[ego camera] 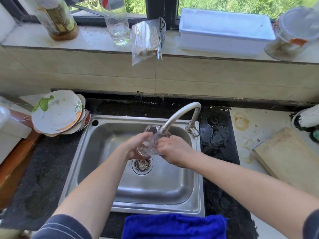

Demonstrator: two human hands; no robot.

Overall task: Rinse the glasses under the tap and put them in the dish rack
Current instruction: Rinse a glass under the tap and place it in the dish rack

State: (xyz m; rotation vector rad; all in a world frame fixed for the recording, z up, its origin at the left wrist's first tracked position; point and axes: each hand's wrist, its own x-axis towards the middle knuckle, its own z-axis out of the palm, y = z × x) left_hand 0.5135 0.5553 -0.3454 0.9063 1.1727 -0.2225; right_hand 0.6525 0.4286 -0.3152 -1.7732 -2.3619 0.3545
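Bright blue fluffy cloth (pixel 174 225) is draped over the front lip of the rectangular stainless steel sink (pixel 188 192), nearest the camera; probably there for drying hands or catching drips.

Both forearms reach in over the basin. Left hand (pixel 135 146) cups a clear drinking glass (pixel 146 145) from below and on its left side, fingers wrapped round the wall. Right hand (pixel 174 151) is closed on the glass's right end, fingers curled at the rim, some maybe inside; can't tell for sure. Glass lies tilted on its side, directly under the spout of the curved grey metal tap (pixel 181 116) and above the round drain strainer (pixel 142 164), so runoff goes straight down the drain. Two-hand grip makes sense: wet glass is slippery, and one hand can turn it while the other rubs.

A second clear glass (pixel 151 129) sits just behind the held one, near the spout. Whether it rests in the basin or is caught in the left hand's fingers, can't tell.

Water stream not clearly visible, so can't confirm the tap is running.

No dish rack in view. Stack of used white plates (pixel 58 114) sits on the dark counter left of the sink.

Judgement: rinse step in progress, nothing racked yet. Risk: the two glasses knocking together.
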